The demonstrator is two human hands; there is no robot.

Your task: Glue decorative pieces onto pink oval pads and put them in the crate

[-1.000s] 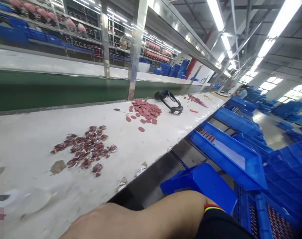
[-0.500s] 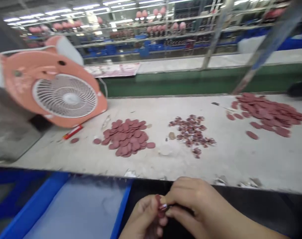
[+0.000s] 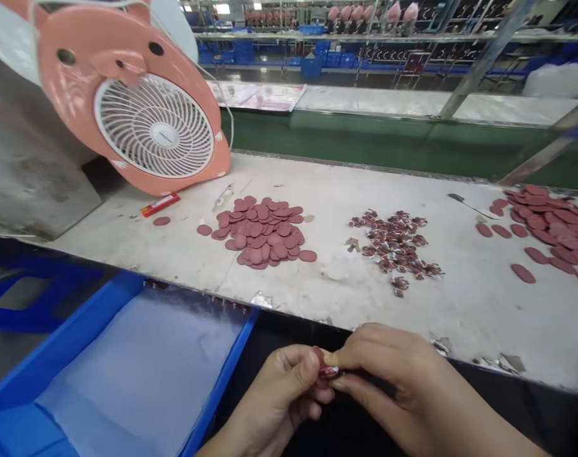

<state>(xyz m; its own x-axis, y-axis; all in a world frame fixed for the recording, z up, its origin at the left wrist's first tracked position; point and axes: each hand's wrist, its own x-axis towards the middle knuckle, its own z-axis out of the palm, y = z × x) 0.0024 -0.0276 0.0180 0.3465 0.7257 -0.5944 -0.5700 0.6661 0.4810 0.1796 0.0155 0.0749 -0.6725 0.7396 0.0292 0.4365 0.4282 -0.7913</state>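
Note:
Just below the table's front edge, my left hand (image 3: 289,387) pinches a small dark red piece (image 3: 323,367) between thumb and fingers. My right hand (image 3: 388,368) meets it from the right, its thumb and fingertips closed on the same piece, which shows a bit of white. The fingertips partly hide it. On the white table (image 3: 289,285) lie a pile of flat red oval discs (image 3: 262,231), a heap of small dark red and white parts (image 3: 396,241) and a larger pile of red ovals (image 3: 555,222) at the far right.
A pink fan (image 3: 165,133) leans on a metal box (image 3: 32,139) at the left, near a red and yellow packet (image 3: 160,205). A blue bin (image 3: 96,317) lined with pale sheeting stands lower left. A thin tool (image 3: 469,204) lies right of centre; a slanted metal post (image 3: 488,60) rises behind.
The camera view has shifted, so the table and fan appear further right and higher. Both hands remain together on the small red piece.

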